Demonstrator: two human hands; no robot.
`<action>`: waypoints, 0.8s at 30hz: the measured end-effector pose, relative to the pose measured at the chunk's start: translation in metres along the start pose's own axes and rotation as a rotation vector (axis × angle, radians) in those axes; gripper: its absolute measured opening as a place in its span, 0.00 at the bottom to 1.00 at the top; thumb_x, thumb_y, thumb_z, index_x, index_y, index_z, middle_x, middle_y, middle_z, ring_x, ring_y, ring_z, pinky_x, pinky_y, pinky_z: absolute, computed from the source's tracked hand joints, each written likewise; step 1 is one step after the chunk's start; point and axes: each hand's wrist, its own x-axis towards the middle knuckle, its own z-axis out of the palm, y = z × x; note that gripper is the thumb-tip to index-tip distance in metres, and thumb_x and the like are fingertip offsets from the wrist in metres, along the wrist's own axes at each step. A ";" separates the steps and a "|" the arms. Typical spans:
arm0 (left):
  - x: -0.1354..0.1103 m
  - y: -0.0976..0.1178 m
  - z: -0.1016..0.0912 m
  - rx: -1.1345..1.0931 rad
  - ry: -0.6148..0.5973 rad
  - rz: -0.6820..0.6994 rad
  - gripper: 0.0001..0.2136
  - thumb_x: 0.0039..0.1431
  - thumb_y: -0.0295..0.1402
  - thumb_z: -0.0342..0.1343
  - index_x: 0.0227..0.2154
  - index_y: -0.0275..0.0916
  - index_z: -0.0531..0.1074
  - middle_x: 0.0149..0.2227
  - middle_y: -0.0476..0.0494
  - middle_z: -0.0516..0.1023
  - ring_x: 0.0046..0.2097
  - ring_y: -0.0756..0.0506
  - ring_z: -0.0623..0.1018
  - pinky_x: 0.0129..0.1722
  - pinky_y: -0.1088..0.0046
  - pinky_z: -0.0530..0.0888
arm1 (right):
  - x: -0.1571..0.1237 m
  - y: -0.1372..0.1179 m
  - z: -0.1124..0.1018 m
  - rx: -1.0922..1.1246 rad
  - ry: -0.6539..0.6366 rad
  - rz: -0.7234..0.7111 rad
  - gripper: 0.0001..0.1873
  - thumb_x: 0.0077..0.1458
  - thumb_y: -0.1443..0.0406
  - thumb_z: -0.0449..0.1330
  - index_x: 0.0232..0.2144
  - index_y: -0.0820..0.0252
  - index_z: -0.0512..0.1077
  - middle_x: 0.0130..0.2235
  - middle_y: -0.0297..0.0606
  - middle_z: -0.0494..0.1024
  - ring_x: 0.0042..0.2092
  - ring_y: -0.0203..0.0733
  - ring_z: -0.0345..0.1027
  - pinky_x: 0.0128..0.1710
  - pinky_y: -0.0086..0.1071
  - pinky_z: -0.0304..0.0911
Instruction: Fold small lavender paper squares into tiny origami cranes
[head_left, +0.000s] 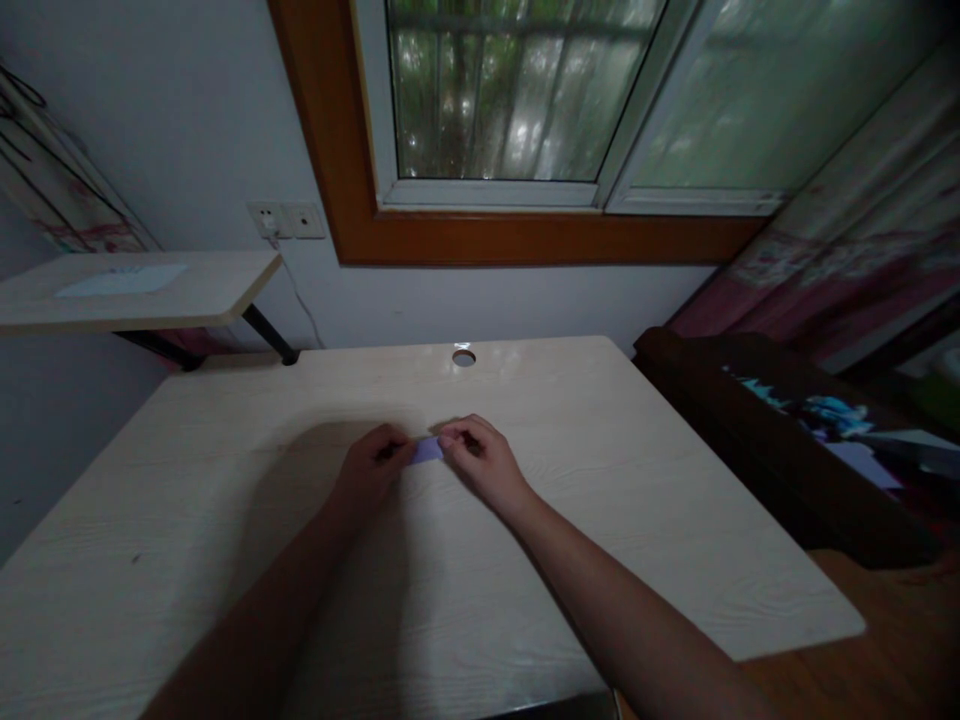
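Note:
A small strip of purple paper (427, 450) spans the gap between my two hands, just over the pale wooden desk (600, 420). My left hand (373, 462) pinches the strip's left end with thumb and fingers closed. At the other end, my right hand (484, 455) has its thumb and forefinger pressed together on the paper. Both hands are low, at or close to the desktop. Fingertips cover the ends of the strip, so its full length is hidden.
A raised shelf (217, 290) with a sheet of paper (124, 280) stands at the back left. A cable hole (464, 358) lies near the desk's back edge. To the right is a dark wooden piece of furniture (720, 420) with items on it. A dark object (562, 708) shows at the front edge.

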 end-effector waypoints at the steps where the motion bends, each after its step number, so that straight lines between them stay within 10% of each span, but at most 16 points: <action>1: 0.000 -0.001 0.000 -0.007 -0.013 0.002 0.08 0.57 0.37 0.56 0.28 0.38 0.72 0.28 0.49 0.73 0.31 0.49 0.71 0.32 0.76 0.66 | -0.001 0.000 0.002 0.012 -0.031 0.000 0.06 0.61 0.64 0.62 0.39 0.57 0.77 0.36 0.38 0.73 0.36 0.42 0.68 0.36 0.31 0.62; 17: 0.000 0.000 0.002 0.077 -0.089 0.023 0.09 0.58 0.37 0.55 0.29 0.37 0.73 0.28 0.48 0.73 0.32 0.49 0.71 0.32 0.75 0.66 | -0.003 0.002 0.006 -0.003 -0.142 -0.001 0.07 0.60 0.64 0.59 0.31 0.59 0.75 0.30 0.34 0.71 0.32 0.39 0.65 0.32 0.28 0.58; 24: 0.002 -0.002 -0.002 -0.019 -0.036 -0.083 0.10 0.57 0.39 0.55 0.28 0.37 0.73 0.28 0.49 0.73 0.32 0.48 0.72 0.32 0.75 0.66 | -0.002 0.010 0.005 0.173 -0.069 0.209 0.11 0.55 0.59 0.62 0.30 0.61 0.76 0.29 0.35 0.71 0.31 0.40 0.63 0.30 0.29 0.55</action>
